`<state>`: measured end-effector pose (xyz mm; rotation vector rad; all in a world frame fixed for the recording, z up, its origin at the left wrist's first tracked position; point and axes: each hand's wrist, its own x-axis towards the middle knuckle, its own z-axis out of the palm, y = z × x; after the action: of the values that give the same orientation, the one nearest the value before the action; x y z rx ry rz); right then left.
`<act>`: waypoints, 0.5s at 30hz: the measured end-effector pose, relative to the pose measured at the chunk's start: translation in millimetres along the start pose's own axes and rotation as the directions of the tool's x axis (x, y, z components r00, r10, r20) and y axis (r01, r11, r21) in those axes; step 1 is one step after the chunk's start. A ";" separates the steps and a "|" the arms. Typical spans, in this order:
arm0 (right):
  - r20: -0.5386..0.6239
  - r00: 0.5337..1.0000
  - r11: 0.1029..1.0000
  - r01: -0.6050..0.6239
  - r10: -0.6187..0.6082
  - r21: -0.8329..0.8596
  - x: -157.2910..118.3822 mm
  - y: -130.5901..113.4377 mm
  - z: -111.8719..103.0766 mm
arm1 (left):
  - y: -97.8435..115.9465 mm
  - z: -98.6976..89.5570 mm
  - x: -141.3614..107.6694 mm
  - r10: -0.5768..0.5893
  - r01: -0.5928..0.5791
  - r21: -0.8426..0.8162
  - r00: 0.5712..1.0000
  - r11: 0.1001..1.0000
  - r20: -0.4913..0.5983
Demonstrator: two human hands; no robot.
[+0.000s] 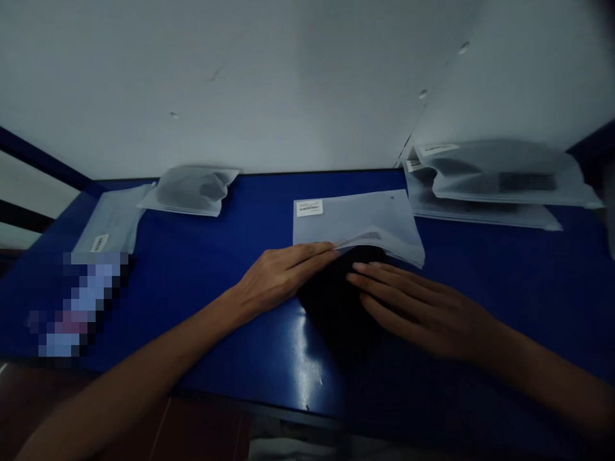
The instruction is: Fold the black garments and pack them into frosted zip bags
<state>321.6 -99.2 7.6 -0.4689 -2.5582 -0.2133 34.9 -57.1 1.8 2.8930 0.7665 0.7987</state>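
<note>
A black item (336, 314), perhaps folded cloth, lies on the blue table in front of me, its far end at the open near edge of a frosted plastic bag (350, 218). The bag lies flat and has a white barcode label at its upper left. My left hand (283, 272) rests at the bag's near edge, its fingertips against the left side of the black item; its thumb is hidden. Flat on the item's right part, my right hand (418, 307) has its fingers stretched out, pointing left.
Frosted bags with dark contents lie at the back left (187, 190) and back right (509, 173). Another labelled bag (115, 221) is at the left, above a pixelated object (86, 307). A white wall (288, 83) borders the blue table (230, 365) at the back.
</note>
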 end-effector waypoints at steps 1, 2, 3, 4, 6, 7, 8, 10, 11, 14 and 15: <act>0.000 1.000 1.000 -0.023 0.023 0.008 -0.3 0.4 1.1 | -0.3 0.3 -0.1 0.002 -0.002 -0.003 1.000 1.000 0.001; 0.003 0.999 0.999 -0.047 0.047 0.017 -0.7 0.7 2.2 | -0.6 0.8 -0.3 0.000 0.000 -0.010 1.000 1.000 0.007; 0.008 0.998 0.997 -0.069 0.069 0.026 -1.2 0.9 3.4 | -0.8 1.3 -0.6 -0.007 0.007 -0.018 1.000 1.000 0.013; 0.014 0.996 0.996 -0.085 0.085 0.034 -1.7 0.9 4.4 | -0.8 1.8 -0.8 -0.017 0.017 -0.026 1.000 1.000 0.018; 0.038 0.995 0.994 -0.098 0.096 0.039 -2.3 0.2 5.2 | -0.7 2.8 -1.2 -0.044 0.045 -0.032 0.999 0.998 0.021; 0.052 0.994 0.995 -0.096 0.094 0.035 -2.2 -0.6 4.9 | -0.6 3.2 -1.2 -0.054 0.055 -0.031 0.998 0.998 0.021; 0.063 0.994 0.995 -0.094 0.092 0.027 -2.0 -1.6 4.1 | -0.5 3.4 -1.0 -0.059 0.060 -0.026 0.998 0.998 0.022; 0.073 0.994 0.997 -0.079 0.078 -0.001 -1.0 -3.8 1.4 | -0.3 3.8 -0.3 -0.060 0.060 -0.008 0.998 0.998 0.012; 0.069 0.995 0.998 -0.065 0.066 -0.015 -0.4 -4.9 -0.2 | -0.3 3.9 0.2 -0.055 0.055 0.000 0.998 0.998 0.005; 0.028 1.000 0.999 0.001 0.000 -0.048 1.6 -6.8 -4.8 | -0.1 4.2 1.5 -0.046 0.046 0.014 0.999 0.999 -0.009; 0.010 1.000 0.998 0.025 -0.024 -0.056 2.3 -7.1 -6.1 | 0.1 4.2 1.8 -0.044 0.044 0.016 0.999 0.999 -0.010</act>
<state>320.0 -106.5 13.6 -0.4607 -2.5738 -0.2930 38.3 -56.0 -1.0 2.8776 0.8377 0.8066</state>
